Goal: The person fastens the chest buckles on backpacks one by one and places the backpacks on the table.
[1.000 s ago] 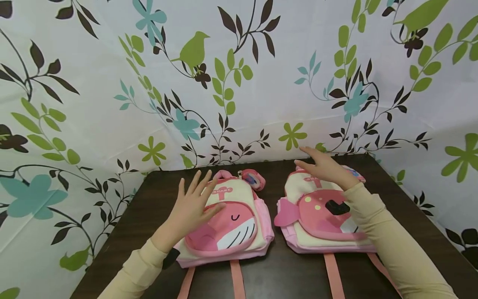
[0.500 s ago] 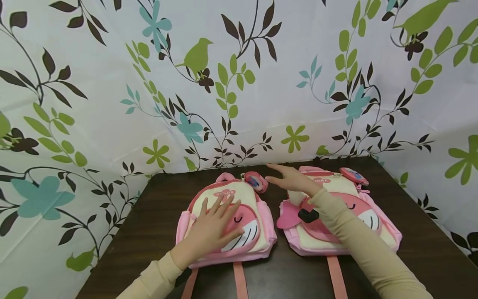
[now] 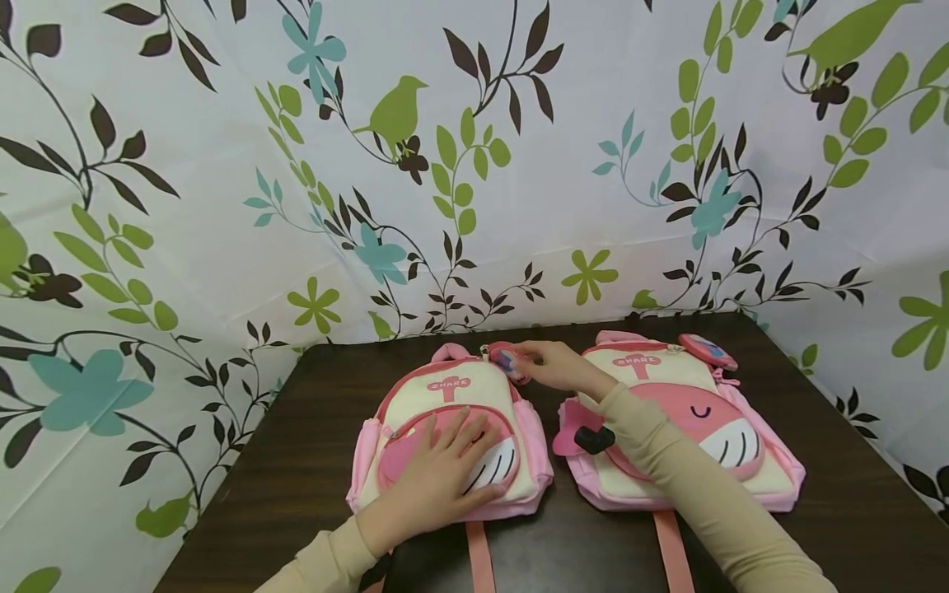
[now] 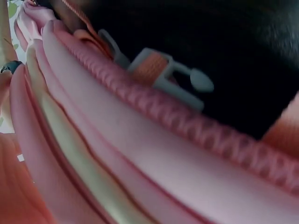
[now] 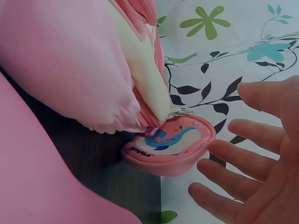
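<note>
A pink-and-cream backpack (image 3: 437, 387) with a smiling whale front lies on the dark table at left. My left hand (image 3: 433, 473) rests on its whale pocket, fingers spread. The left wrist view shows the bag's pink side close up, and a plastic buckle (image 4: 149, 67) beyond it. A small round whale pouch (image 5: 173, 144) hangs from the zipper at the bag's top right corner. My right hand (image 3: 556, 366) is at this pouch; in the right wrist view its fingers are extended and parted beside the pouch's edge. Whether the fingertips touch it is unclear.
A second matching backpack (image 3: 712, 436) lies to the right, partly under my right forearm, with its own pouch (image 3: 708, 352) at the top. Pink straps (image 3: 480, 560) run toward the front. A patterned cloth (image 3: 534, 165) hangs behind the table (image 3: 311, 387).
My left hand has come down from above the left backpack onto its front. My right hand has moved left from over the right backpack to the left bag's pouch.
</note>
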Demonstrator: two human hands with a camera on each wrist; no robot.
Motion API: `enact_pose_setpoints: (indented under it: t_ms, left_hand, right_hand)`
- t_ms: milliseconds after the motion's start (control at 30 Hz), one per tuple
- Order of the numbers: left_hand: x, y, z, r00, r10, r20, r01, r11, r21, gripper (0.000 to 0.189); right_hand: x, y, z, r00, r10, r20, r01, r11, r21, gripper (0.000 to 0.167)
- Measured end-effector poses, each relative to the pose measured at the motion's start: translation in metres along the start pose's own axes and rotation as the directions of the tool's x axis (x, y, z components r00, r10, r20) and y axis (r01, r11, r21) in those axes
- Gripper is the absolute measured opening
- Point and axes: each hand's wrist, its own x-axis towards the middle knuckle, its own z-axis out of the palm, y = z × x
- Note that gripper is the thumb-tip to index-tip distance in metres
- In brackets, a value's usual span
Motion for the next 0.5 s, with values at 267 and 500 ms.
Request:
enact_pose_setpoints:
  t_ms: [267,500]
  left_hand:
    - [-0.004,0.007,0.010,0.999,0.044,0.029,-0.043,0.998,-0.037,0.077]
    - [-0.007,0.009,0.018,0.996,0.090,-0.018,-0.091,0.995,-0.043,0.082]
  right_hand:
    - [0.007,0.001,0.004,1.000,0.026,-0.006,-0.026,1.000,-0.006,0.049]
    - [0.019,0.003,0.010,0.999,0.016,0.049,-0.012,0.997,-0.079,0.059]
